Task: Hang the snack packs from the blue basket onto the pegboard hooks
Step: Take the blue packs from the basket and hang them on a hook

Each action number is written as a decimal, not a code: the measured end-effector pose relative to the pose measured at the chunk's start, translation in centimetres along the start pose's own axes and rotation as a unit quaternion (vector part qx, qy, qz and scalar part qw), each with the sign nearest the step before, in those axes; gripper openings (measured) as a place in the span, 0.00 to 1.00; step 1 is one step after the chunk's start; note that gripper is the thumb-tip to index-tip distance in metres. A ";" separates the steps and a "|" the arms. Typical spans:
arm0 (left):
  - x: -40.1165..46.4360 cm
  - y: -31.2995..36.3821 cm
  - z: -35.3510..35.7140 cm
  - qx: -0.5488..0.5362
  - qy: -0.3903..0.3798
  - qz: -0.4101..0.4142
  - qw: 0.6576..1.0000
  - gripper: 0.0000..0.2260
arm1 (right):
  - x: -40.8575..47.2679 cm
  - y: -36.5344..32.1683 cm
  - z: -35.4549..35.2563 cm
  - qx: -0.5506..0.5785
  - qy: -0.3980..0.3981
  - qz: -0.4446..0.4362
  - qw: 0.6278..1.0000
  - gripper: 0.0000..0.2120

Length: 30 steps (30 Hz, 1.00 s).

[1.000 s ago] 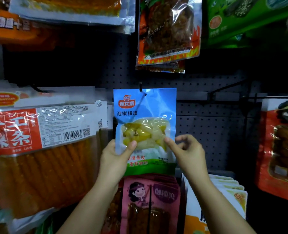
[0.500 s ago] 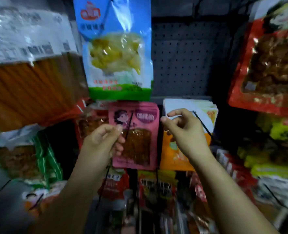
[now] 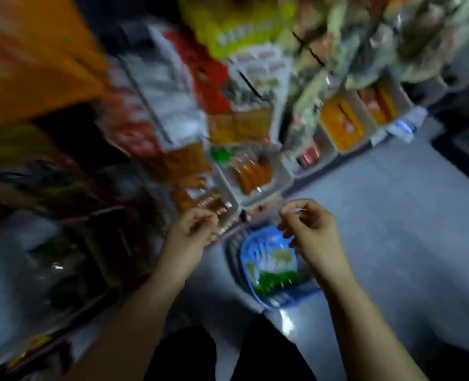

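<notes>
The view is blurred and tilted down at the floor. The blue basket [image 3: 266, 299] stands on the grey floor below my hands, and a blue, white and green snack pack [image 3: 271, 264] lies in it. My left hand [image 3: 193, 235] hangs above and to the left of the basket, fingers loosely curled and holding nothing. Over the basket's far right rim hovers my right hand [image 3: 307, 229], its fingers also loosely curled and empty. The pegboard is out of view.
White shelf trays [image 3: 280, 185] with orange and brown snack packs run along the shelf's lower edge just beyond my hands. More hanging packs [image 3: 238, 28] fill the top and left. Grey floor [image 3: 392, 229] lies to the right. My dark trouser legs [image 3: 227, 353] show at the bottom.
Both hands let go of the blue pack, which stayed hanging on its hook, and came down. The camera swung from the pegboard down to the basket on the floor.
</notes>
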State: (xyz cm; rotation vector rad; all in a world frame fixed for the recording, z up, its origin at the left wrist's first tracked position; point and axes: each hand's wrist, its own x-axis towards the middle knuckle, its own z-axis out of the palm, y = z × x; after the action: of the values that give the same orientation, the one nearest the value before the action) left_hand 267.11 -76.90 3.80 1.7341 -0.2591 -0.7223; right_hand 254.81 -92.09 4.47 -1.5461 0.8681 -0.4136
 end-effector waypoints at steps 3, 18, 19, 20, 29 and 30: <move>2.8 -8.2 6.3 0.026 -0.049 -0.085 0.995 0.06 | 1.2 9.9 -4.8 -0.023 0.055 0.109 0.992 0.06; 20.7 -50.7 25.2 0.144 -0.116 -0.289 0.939 0.13 | 15.7 58.5 -7.6 -0.266 -0.029 0.274 0.924 0.12; 21.9 -51.8 25.7 0.135 -0.111 -0.304 0.936 0.13 | 17.1 60.0 -7.4 -0.273 -0.030 0.268 0.923 0.13; 23.0 -52.7 26.3 0.120 -0.102 -0.324 0.933 0.12 | 18.4 61.2 -7.3 -0.281 -0.032 0.255 0.925 0.13; 28.1 -55.0 29.9 -0.001 -0.026 -0.381 0.924 0.06 | 24.1 67.8 -6.2 -0.052 0.039 0.277 0.959 0.28; 27.9 -54.9 30.0 -0.021 -0.026 -0.388 0.921 0.05 | 24.0 68.0 -5.7 -0.036 0.061 0.279 0.958 0.29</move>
State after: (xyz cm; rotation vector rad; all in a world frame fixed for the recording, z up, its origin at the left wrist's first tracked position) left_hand 260.54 -99.29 -60.60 1.7642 0.4419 -1.3307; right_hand 247.08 -110.97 -64.92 -1.2755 1.3771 -0.0641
